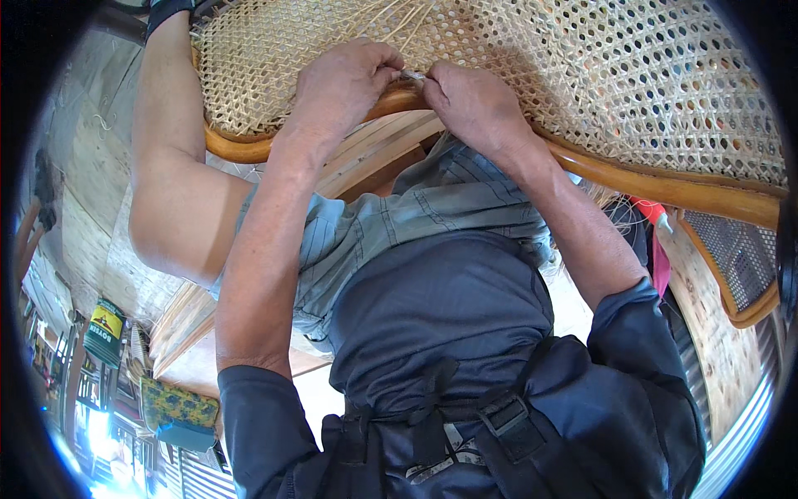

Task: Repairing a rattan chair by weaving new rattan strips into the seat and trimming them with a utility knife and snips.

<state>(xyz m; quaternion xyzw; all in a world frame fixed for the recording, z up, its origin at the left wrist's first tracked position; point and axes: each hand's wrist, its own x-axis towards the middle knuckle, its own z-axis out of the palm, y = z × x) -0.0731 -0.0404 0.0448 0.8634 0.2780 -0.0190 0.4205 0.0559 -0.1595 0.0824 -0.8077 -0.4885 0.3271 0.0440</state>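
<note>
A woven cane panel (249, 79) in a curved, varnished wooden frame (657, 185) lies across my lap. My left hand (342, 81) is closed above the frame's near edge, thumb and fingers pinched together. Close beside it on the right, my right hand (480, 101) is closed too, knuckles up. A small whitish strip (411, 75) runs between the fingertips of both hands, partly hidden by them. Several loose cane strands (407, 23) stick up from the weave just beyond my hands.
Wooden boards (386, 145) lie under the panel. A second caned frame (736, 258) stands at the right, near a red object (647, 209) and tangled strands. To the left are a green can (104, 333) and a camouflage-patterned item (179, 407). My bare leg (170, 183) is bent at the left.
</note>
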